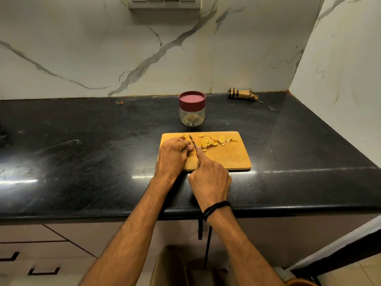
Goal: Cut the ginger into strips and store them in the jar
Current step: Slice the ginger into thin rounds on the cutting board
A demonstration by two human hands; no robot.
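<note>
A wooden cutting board (226,157) lies on the black counter. Several yellow ginger slices (214,141) are spread over its far right part. My left hand (173,153) has its fingers curled over a piece of ginger at the board's left end; the piece is mostly hidden, with a brown bit (182,137) showing beyond the knuckles. My right hand (210,178) grips a knife (193,140), forefinger along its spine, the blade right beside my left fingertips. A clear jar (192,116) with a maroon lid (192,100) stands closed behind the board.
A folded checked cloth (241,94) lies at the back right by the marble wall. The black counter (82,151) stretches left of the board. Its front edge runs under my forearms, with drawers below on the left.
</note>
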